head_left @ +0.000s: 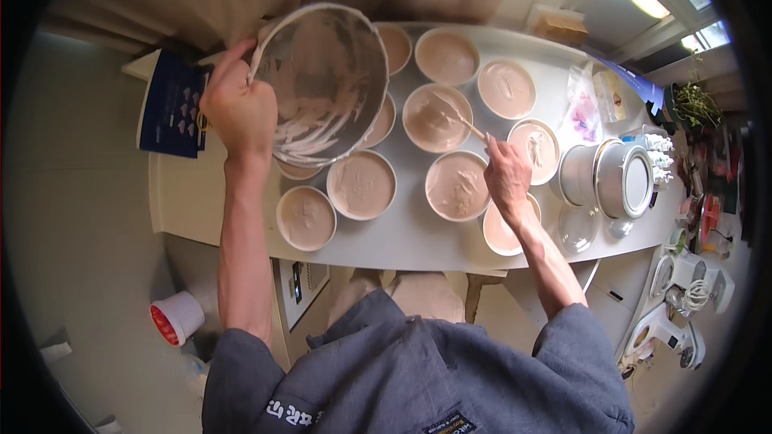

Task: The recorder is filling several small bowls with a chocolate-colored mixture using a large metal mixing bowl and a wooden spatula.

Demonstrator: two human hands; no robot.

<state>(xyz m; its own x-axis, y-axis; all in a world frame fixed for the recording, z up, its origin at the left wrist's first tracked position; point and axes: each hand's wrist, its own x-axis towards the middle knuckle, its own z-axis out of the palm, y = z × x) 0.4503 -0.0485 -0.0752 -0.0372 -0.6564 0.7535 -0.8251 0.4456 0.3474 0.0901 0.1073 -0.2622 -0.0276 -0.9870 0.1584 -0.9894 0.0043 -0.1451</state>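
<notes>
My left hand (241, 108) grips the rim of a large clear mixing bowl (322, 72), raised and tilted above the table at the left. Streaks of pale pink-brown batter coat the bowl's inside. In my right hand (508, 170) is a slim, light-coloured spatula (468, 123), its far end at the batter in a round pan (438, 118) near the middle. Several other round pans of the same batter stand around it, among them one front left (362, 185) and one below the middle (457, 186). The raised bowl partly hides some pans on the left.
Stacked metal pans (623, 179) and a clear dome (577, 229) stand at the table's right. Behind them lies a clear plastic bag (584, 104). A dark blue box (170, 104) is at the far left. On the floor stands a white bucket (178, 317), red inside.
</notes>
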